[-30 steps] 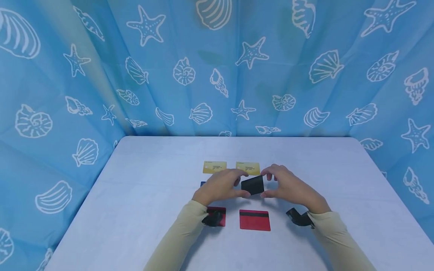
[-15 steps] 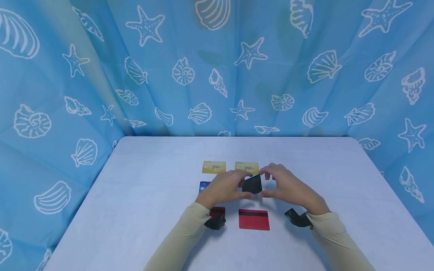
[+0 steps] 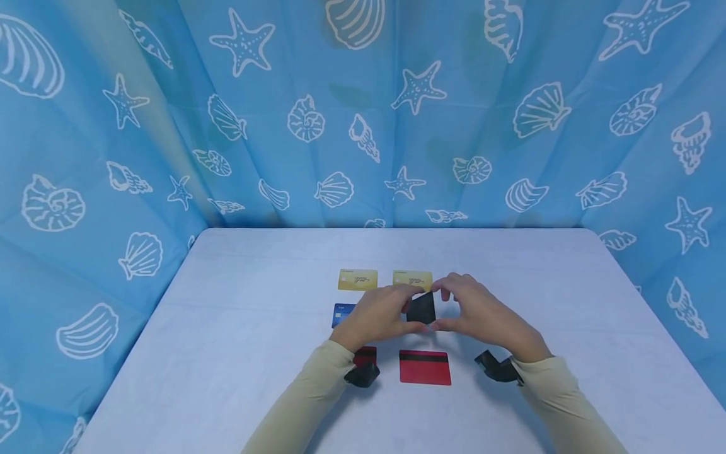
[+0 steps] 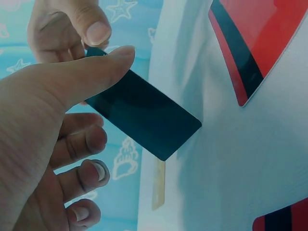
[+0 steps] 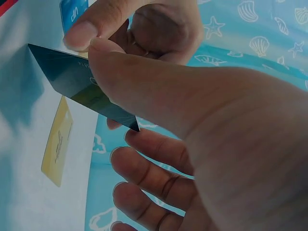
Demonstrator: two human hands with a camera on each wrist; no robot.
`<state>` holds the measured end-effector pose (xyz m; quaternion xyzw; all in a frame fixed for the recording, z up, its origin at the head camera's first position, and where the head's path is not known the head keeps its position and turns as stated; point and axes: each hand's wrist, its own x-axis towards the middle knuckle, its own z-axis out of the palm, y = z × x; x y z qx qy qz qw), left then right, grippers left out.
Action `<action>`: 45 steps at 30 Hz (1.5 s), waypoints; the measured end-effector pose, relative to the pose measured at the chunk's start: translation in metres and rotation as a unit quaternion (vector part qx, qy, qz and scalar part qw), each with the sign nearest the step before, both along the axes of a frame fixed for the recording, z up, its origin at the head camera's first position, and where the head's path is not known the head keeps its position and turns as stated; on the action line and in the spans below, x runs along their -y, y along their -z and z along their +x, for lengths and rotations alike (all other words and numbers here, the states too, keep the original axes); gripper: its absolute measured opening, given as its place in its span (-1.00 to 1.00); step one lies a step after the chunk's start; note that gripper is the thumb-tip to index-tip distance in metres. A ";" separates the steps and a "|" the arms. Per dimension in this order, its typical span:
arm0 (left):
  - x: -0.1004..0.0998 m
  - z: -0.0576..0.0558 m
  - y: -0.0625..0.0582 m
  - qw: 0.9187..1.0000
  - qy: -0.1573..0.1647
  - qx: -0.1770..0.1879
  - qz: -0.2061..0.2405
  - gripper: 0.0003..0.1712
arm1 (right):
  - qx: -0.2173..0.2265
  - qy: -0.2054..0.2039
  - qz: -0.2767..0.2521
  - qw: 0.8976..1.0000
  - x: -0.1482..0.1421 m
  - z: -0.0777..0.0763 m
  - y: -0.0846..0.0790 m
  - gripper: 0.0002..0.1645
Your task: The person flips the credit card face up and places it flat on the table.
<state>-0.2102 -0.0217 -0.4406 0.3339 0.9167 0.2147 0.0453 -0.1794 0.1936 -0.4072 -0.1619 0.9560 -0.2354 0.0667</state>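
Apparently for steadiness, the left hand (image 3: 375,314) and right hand (image 3: 481,313) are pinching the black card (image 3: 421,309) at opposite ends, each grip narrow between thumb and finger, holding it tilted above the surface (image 3: 249,309) near a red card (image 3: 425,372).

I see a white table (image 3: 227,328) with two yellow cards (image 3: 357,280) lying far. Nearer, I make out a blue card (image 3: 341,314) left, then two red cards (image 3: 425,369).
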 end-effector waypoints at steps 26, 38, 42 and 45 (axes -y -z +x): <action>-0.001 0.000 0.002 1.000 0.003 -0.020 0.001 -0.18 | 0.021 0.006 0.002 1.000 0.001 0.002 -0.003 -0.04; 0.002 -0.003 -0.001 1.000 0.007 -0.012 0.001 -0.18 | 0.036 0.009 -0.002 0.999 0.000 -0.005 0.005 0.02; 0.003 -0.003 -0.002 1.000 0.011 -0.017 0.006 -0.20 | 0.041 0.009 -0.003 0.999 0.001 -0.006 0.010 0.03; 0.003 -0.003 -0.004 1.000 0.013 -0.023 0.008 -0.21 | 0.041 0.006 -0.006 0.999 0.002 -0.008 0.014 0.02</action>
